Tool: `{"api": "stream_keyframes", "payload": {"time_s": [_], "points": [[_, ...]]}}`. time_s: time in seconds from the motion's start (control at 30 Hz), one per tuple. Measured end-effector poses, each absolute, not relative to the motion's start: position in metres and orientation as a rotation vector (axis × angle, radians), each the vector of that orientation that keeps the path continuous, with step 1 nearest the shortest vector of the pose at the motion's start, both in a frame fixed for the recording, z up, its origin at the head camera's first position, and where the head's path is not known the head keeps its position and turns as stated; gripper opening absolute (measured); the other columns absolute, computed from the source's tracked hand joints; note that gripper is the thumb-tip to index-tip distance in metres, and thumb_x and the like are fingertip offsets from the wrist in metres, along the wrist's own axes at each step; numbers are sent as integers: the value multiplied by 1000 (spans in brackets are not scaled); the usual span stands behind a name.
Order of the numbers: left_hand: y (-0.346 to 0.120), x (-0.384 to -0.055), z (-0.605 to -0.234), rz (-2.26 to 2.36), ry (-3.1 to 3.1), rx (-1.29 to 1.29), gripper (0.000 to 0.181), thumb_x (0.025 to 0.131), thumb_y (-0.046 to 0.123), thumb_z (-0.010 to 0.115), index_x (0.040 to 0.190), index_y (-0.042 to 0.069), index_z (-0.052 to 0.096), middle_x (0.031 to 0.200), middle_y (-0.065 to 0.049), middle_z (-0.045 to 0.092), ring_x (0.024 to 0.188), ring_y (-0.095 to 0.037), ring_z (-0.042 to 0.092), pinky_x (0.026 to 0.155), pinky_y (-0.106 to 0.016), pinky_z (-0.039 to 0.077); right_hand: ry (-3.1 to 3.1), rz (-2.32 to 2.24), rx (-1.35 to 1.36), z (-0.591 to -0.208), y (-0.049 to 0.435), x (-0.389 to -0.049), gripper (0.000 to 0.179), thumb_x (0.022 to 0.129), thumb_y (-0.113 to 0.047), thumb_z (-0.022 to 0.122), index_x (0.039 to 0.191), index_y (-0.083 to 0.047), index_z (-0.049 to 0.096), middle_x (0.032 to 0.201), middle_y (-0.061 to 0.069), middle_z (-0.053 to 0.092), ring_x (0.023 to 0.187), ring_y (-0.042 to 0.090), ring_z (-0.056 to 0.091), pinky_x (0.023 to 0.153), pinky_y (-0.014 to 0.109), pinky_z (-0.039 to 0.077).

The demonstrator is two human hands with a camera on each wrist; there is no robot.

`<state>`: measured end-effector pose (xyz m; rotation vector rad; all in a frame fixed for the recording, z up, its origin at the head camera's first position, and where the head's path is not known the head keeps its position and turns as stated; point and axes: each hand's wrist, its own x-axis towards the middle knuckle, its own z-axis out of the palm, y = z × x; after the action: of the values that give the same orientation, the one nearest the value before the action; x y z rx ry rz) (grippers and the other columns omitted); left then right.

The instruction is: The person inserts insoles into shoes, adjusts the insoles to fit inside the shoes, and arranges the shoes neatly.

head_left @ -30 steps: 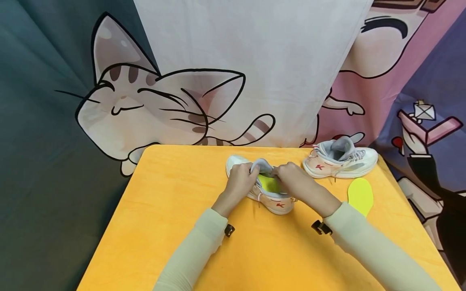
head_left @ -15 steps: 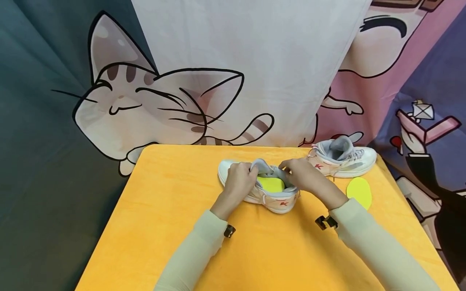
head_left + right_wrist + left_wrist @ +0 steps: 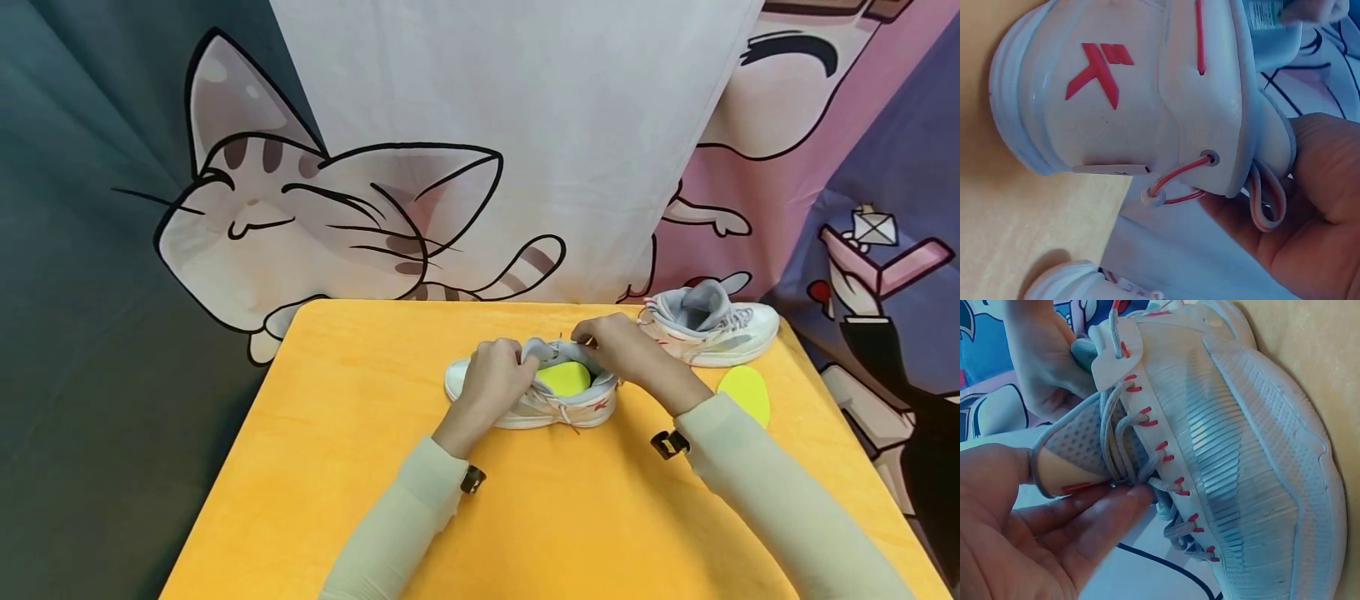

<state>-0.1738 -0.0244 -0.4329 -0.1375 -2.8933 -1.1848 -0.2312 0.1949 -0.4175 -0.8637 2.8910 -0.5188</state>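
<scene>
A white sneaker stands on the table with its toe to the left. Inside it shows a bright yellow-green insole. My left hand pinches the sneaker's padded tongue between thumb and fingers, as the left wrist view shows, beside the grey laces. At the heel end, my right hand grips the collar, its thumb on the inner side and fingers outside. A striped pull loop hangs right by that hand in the right wrist view. The insole's toe end is hidden inside the sneaker.
A matching sneaker stands at the table's back right corner, close behind my right hand. In front of it lies another yellow-green insole, partly covered by my right sleeve. The yellow table meets a cartoon-printed curtain at the back.
My right hand has come out of the sneaker and moved to the collar's far side at the heel. The sneaker has turned, its toe swinging left and nearer. My left hand keeps hold of the tongue.
</scene>
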Motion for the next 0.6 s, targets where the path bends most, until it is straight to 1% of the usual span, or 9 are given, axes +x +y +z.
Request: {"api": "stream_keyframes", "payload": {"time_s": [0.07, 0.13, 0.17, 0.23, 0.27, 0.37, 0.47, 0.53, 0.6], "points": [[-26, -175, -434, -1148, -2907, -145, 35, 95, 26, 60, 64, 14, 51, 51, 5, 35, 43, -9, 32, 42, -25, 27, 2921, -487, -942, -417, 195, -227, 17, 90, -3, 77, 107, -5, 78, 103, 10, 78, 97, 29, 72, 84, 46, 60], [-27, -177, -435, -1147, -2923, -166, 23, 96, 28, 59, 82, 10, 63, 53, 3, 43, 44, -11, 37, 43, -26, 31, 2942, -470, -1037, -414, 195, -221, 19, 89, 0, 77, 108, -5, 78, 105, 10, 78, 98, 31, 71, 83, 46, 60], [-28, -177, -436, -1148, -2925, -179, 21, 97, 29, 59, 93, 9, 66, 56, 2, 49, 46, -11, 42, 44, -26, 34, 2946, -469, -1087, -413, 195, -218, 21, 89, 2, 76, 108, -5, 78, 107, 10, 78, 99, 31, 71, 83, 46, 60], [-29, -178, -437, -1141, -2927, -210, 30, 98, 31, 59, 115, 7, 68, 68, 1, 59, 54, -13, 52, 50, -27, 42, 2946, -460, -1167, -410, 196, -213, 23, 88, 6, 75, 108, -5, 79, 106, 9, 77, 99, 30, 71, 81, 44, 60], [-30, -179, -437, -1138, -2929, -221, 34, 99, 32, 59, 122, 8, 67, 75, 0, 64, 59, -13, 55, 53, -28, 45, 2934, -454, -1191, -408, 195, -210, 24, 88, 7, 74, 108, -5, 78, 106, 10, 77, 99, 30, 71, 82, 44, 61], [-32, -180, -438, -1148, -2927, -248, 33, 100, 32, 59, 121, 10, 71, 93, -2, 67, 73, -14, 59, 64, -29, 50, 2871, -404, -1236, -403, 192, -205, 26, 90, 9, 70, 110, -5, 78, 107, 10, 76, 100, 27, 72, 82, 43, 61], [-34, -181, -439, -1223, -2939, -272, 26, 102, 31, 56, 100, 10, 71, 83, -3, 64, 65, -14, 53, 58, -27, 45, 2763, -317, -1225, -398, 187, -202, 30, 90, 12, 65, 113, -4, 76, 102, 10, 76, 88, 19, 69, 75, 36, 59], [-35, -181, -439, -1282, -2938, -282, 28, 104, 31, 53, 85, 12, 65, 70, -3, 57, 56, -13, 47, 53, -26, 39, 2690, -226, -1194, -395, 182, -201, 34, 89, 15, 63, 114, -4, 75, 94, 7, 74, 78, 16, 63, 67, 30, 54], [-37, -182, -440, -1315, -2931, -295, 33, 104, 30, 51, 76, 14, 55, 62, -2, 49, 51, -12, 41, 49, -25, 35, 2621, -125, -1164, -392, 177, -202, 35, 87, 16, 64, 114, -4, 74, 86, 4, 69, 71, 14, 55, 61, 27, 48]]}}
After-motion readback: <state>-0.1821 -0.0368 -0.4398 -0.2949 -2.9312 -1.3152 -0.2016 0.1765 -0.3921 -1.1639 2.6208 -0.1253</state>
